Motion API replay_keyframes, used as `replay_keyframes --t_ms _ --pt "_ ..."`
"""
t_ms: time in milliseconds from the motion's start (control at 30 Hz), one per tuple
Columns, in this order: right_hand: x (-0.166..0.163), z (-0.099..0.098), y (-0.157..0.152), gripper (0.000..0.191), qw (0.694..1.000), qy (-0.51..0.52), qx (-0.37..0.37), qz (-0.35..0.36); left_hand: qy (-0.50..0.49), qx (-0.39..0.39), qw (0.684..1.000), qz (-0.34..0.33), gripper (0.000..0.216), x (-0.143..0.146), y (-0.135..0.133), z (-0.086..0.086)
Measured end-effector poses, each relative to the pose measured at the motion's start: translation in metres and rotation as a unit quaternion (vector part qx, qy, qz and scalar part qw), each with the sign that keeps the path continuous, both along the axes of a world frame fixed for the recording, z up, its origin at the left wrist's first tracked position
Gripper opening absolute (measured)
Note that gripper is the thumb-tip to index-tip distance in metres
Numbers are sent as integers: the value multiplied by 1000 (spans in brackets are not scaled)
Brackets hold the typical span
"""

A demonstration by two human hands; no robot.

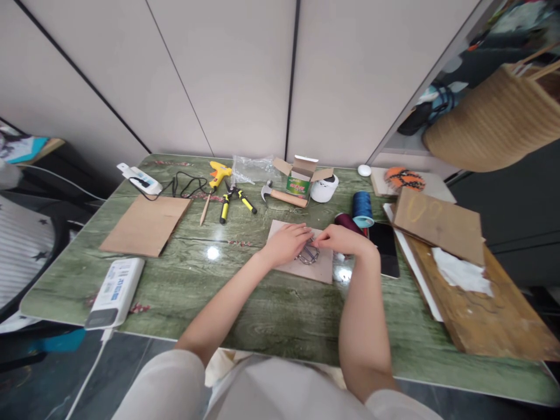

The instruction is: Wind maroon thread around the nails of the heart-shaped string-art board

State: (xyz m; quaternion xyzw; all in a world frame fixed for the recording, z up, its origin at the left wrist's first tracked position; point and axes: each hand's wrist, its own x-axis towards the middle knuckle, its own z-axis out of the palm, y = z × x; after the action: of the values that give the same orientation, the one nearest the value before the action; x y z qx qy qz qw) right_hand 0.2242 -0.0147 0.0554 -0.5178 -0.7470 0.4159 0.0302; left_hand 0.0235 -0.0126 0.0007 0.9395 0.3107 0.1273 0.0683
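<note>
A small square board point(321, 273) lies on the green table, with a ring of nails point(308, 254) and dark blue thread strung across it. My left hand point(289, 242) rests on the board's left part, fingers stretched toward the ring. At the ring's upper right, my right hand point(341, 239) is bent down with its fingertips pinched together; whatever is between them is too small to make out. Just behind the right hand lies a maroon thread spool point(347, 221), partly covered by it. A blue thread spool point(362, 209) stands upright farther back.
Behind the board are a claw hammer point(286, 196), an opened box point(300, 179), a white spool point(324, 189), pliers point(226, 204) and a yellow glue gun point(219, 172). Left lie a brown board point(146, 226) and a power strip point(116, 291). A dark phone point(386, 248) and stacked wooden boards point(494, 315) occupy the right.
</note>
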Motion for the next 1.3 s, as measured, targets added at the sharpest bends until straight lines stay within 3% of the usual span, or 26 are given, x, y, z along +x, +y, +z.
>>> replay_keyframes --t_ms 300,633,900,1000,1100,1200,1300 --pt "6 -7 2 29 999 39 -14 11 6 -3 999 42 43 -3 -13 -4" --pt "27 -24 5 49 992 95 -84 14 -1 6 993 117 41 4 -23 -2" --pt "30 -32 5 48 982 153 -112 -2 -10 2 991 133 42 6 -24 -3" --pt "29 -36 5 43 978 169 -111 -52 -7 -4 992 127 42 6 -23 -3" --pt "28 -42 9 35 962 205 -72 -166 -4 -10 992 123 43 5 -22 -4" --pt "25 -48 14 29 919 256 -20 -299 -4 -18 993 117 42 4 -21 -5" --pt "21 -52 20 25 873 294 20 -389 -14 -33 993 113 40 4 -19 -2"
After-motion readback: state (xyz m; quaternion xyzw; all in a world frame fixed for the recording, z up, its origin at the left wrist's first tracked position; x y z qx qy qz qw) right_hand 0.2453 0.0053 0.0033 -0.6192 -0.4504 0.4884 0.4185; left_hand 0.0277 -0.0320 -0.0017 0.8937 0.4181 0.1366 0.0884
